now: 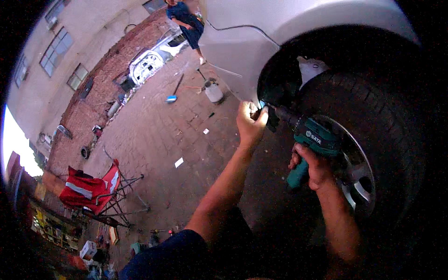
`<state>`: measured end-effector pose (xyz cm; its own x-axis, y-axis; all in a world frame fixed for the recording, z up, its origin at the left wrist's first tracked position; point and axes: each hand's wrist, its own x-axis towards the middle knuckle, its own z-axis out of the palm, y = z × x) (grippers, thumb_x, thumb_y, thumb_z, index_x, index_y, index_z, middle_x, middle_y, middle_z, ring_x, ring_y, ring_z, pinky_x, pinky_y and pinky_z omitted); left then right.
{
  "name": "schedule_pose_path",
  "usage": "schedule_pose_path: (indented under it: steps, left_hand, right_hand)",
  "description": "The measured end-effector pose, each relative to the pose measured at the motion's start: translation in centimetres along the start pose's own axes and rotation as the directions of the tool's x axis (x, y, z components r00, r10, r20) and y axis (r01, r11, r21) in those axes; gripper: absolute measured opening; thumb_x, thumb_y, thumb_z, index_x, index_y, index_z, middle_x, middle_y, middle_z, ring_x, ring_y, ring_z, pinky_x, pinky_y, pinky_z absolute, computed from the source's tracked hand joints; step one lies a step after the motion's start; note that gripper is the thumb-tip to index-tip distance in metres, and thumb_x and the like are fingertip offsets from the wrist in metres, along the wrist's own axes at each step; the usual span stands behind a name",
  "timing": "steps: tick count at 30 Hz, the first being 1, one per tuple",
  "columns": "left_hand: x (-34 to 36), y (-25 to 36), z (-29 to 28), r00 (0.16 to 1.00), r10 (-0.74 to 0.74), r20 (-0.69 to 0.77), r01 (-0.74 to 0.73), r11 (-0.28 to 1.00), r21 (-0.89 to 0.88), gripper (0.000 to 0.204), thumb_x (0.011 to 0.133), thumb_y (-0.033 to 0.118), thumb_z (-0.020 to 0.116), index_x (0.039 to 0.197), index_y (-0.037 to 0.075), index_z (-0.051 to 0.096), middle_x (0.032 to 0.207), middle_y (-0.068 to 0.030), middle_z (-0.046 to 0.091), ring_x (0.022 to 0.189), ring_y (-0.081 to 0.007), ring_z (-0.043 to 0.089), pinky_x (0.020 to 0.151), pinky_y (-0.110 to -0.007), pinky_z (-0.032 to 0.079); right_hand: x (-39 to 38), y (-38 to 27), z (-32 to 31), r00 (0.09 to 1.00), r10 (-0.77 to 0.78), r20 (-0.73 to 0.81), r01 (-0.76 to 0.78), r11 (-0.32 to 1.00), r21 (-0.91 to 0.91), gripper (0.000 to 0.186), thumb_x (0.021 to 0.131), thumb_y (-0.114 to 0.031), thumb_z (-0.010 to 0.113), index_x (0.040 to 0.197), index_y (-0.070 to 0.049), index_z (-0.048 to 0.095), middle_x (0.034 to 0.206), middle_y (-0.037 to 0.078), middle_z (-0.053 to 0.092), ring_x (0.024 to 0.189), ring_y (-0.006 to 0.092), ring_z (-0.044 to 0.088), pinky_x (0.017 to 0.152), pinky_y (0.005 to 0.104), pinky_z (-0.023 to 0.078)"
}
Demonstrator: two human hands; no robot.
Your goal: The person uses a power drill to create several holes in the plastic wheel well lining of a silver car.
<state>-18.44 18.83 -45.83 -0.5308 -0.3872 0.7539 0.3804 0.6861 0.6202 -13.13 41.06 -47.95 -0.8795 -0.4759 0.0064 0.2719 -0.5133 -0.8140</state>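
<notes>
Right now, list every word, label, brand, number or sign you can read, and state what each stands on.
Green pistol-grip power drill in the right hand: white lettering and a round white emblem on its side, clear enough to read, but I won't copy it out.
White box at lower left: any printing is too small and blurred to read.
Tyre: too dark to make out any lettering.

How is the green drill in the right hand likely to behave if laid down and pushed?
The drill is probably stiff: it looks hard-cased and moulded. Its bulky upper part above a narrower grip suggests a top-heavy feel. That pistol shape would likely make it swing round rather than roll freely.
</notes>
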Motion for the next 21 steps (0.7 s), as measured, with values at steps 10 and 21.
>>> schedule_pose_path:
  steps: [10, 21]
  left_hand:
    - [0.3, 0.9, 0.0, 1.0, -0.009, 0.022, 0.008, 1.0, 0.018, 0.036, 0.079, 0.008, 0.078, 0.082, 0.006, 0.042, 0.07, -0.0007, 0.039, 0.065, -0.011, 0.038, 0.058, -0.029, 0.037]
    - [-0.6, 1.2, 1.0, 0.999, -0.053, 0.014, 0.052, 0.996, 0.069, 0.034, 0.08, 0.011, 0.077, 0.084, 0.005, 0.043, 0.071, -0.0037, 0.043, 0.066, -0.0126, 0.041, 0.058, -0.032, 0.039]
  right_hand:
    - [0.5, -0.3, -0.2, 0.998, 0.004, 0.057, -0.005, 1.0, 0.018, 0.022, 0.09, -0.029, 0.069, 0.091, -0.01, 0.059, 0.072, 0.003, 0.058, 0.067, 0.0176, 0.059, 0.068, 0.0374, 0.052]
    - [0.9, 1.4, -1.4, 0.998, -0.053, 0.045, 0.053, 0.999, 0.014, 0.02, 0.092, -0.029, 0.067, 0.091, -0.01, 0.06, 0.072, 0.003, 0.057, 0.067, 0.0185, 0.06, 0.068, 0.0368, 0.051]
